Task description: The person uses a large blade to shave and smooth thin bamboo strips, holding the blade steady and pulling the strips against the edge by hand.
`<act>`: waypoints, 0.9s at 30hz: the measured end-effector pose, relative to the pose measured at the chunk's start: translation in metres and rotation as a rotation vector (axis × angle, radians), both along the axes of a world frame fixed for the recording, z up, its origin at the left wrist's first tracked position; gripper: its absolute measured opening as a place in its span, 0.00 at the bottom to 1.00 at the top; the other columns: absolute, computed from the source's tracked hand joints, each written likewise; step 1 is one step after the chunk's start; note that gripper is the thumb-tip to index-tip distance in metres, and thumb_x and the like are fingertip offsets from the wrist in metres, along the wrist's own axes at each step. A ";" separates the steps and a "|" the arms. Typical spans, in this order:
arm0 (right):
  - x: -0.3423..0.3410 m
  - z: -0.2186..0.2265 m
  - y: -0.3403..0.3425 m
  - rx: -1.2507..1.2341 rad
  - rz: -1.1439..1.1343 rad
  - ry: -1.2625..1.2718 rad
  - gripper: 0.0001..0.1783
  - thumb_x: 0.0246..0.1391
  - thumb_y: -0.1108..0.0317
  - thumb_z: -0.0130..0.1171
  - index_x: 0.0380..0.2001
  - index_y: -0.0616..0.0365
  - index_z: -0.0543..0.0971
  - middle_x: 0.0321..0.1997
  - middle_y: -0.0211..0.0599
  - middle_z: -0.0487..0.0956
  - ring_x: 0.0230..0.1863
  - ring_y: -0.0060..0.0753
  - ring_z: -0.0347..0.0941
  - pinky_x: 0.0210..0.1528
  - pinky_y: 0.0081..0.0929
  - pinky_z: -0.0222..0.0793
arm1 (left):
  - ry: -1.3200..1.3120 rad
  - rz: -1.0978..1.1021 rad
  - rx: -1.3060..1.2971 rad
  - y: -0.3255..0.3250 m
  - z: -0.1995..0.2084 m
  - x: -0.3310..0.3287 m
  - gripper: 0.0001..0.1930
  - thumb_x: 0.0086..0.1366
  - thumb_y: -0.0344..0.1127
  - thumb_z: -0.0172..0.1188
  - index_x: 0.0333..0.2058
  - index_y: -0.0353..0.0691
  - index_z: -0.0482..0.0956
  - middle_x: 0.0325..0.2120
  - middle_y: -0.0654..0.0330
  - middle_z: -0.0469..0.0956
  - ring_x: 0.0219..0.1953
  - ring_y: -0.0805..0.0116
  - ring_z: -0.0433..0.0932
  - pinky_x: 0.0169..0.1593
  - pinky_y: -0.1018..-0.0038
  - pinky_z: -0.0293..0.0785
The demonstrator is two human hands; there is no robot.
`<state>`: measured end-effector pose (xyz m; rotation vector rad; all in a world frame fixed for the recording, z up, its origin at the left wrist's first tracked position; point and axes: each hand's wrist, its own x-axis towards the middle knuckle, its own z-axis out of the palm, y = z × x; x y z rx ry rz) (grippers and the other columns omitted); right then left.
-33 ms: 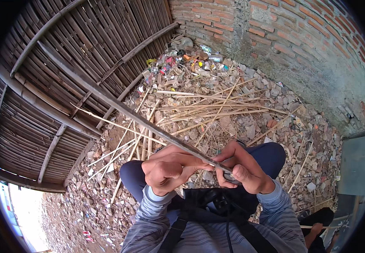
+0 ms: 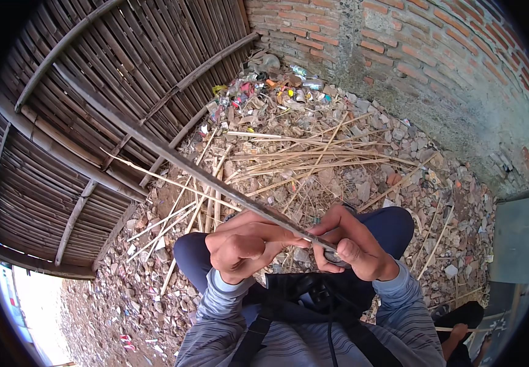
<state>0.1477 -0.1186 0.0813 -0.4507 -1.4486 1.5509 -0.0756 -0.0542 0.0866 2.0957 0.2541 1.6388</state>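
Held at a slant from the near side of the pale sticks: long dark strip, grasped at its near end by the right hand, touched by the left hand, with closure there unclear; probably light, springy, splinter-prone, best held at end and mid-length

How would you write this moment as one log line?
right hand: grips near end of long grey-brown strip | left hand: beside strip, grip unclear | pale split sticks: scattered on rubble
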 end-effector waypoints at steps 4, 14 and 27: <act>0.000 0.001 -0.001 -0.004 0.015 0.012 0.25 0.78 0.49 0.44 0.59 0.63 0.65 0.23 0.30 0.71 0.20 0.17 0.60 0.26 0.23 0.57 | -0.012 -0.019 0.027 0.002 0.002 0.002 0.27 0.56 0.18 0.75 0.33 0.42 0.59 0.22 0.45 0.84 0.28 0.48 0.87 0.28 0.58 0.81; 0.002 0.000 0.000 0.014 0.018 -0.023 0.27 0.78 0.49 0.43 0.61 0.64 0.65 0.23 0.30 0.71 0.20 0.18 0.60 0.27 0.24 0.56 | -0.007 -0.004 -0.014 0.001 0.002 -0.001 0.26 0.56 0.16 0.73 0.31 0.42 0.59 0.23 0.43 0.85 0.28 0.49 0.87 0.28 0.59 0.81; 0.003 -0.001 0.001 0.009 0.023 -0.029 0.25 0.78 0.52 0.45 0.61 0.64 0.66 0.23 0.33 0.73 0.20 0.18 0.61 0.27 0.24 0.57 | -0.021 -0.027 -0.022 0.000 0.004 0.000 0.27 0.54 0.14 0.74 0.31 0.42 0.59 0.23 0.43 0.84 0.28 0.49 0.86 0.29 0.59 0.81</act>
